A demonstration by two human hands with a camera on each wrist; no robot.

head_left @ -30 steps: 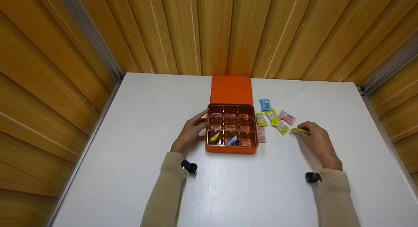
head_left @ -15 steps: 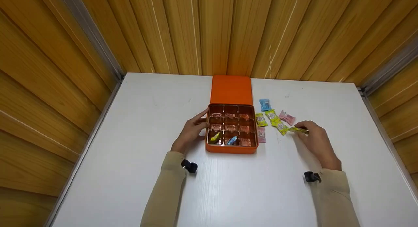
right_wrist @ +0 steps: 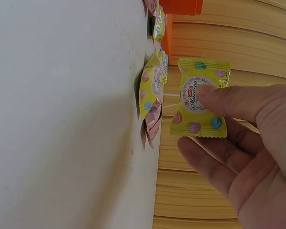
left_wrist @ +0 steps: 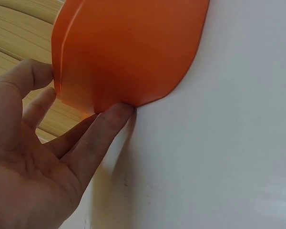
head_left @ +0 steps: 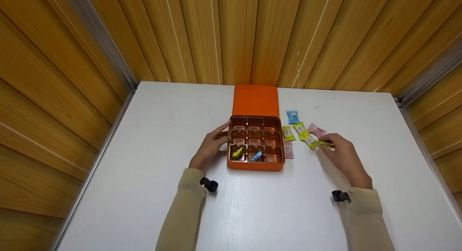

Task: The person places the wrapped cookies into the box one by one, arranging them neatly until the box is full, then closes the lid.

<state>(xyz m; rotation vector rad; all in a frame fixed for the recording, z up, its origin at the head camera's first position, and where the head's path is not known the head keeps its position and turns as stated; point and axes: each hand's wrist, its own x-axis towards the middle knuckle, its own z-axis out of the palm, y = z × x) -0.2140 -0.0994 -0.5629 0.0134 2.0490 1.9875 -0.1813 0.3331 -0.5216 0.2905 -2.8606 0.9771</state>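
An orange box (head_left: 256, 167) stands on the table, its inner tray split into three rows of three compartments. In the front row, a yellow candy (head_left: 237, 153) lies in the left compartment and a blue candy (head_left: 257, 156) in the middle one. My left hand (head_left: 210, 146) rests against the box's left wall, fingers extended along the orange side (left_wrist: 128, 52). My right hand (head_left: 341, 153) pinches a yellow wrapped candy (right_wrist: 200, 98) between thumb and fingers, its printed face showing in the right wrist view. It is close over the loose candies.
Right of the box lie a blue candy (head_left: 293, 117), several yellow candies (head_left: 299, 128), a pink candy (head_left: 317, 130) and another pink candy (head_left: 289, 150) beside the box wall. The orange lid (head_left: 255, 100) lies behind the box. Wood-panelled walls (head_left: 238, 38) enclose the white table (head_left: 252, 215).
My right hand has moved a little left with the yellow candy, toward the loose candies. My left hand and the box have stayed in place.
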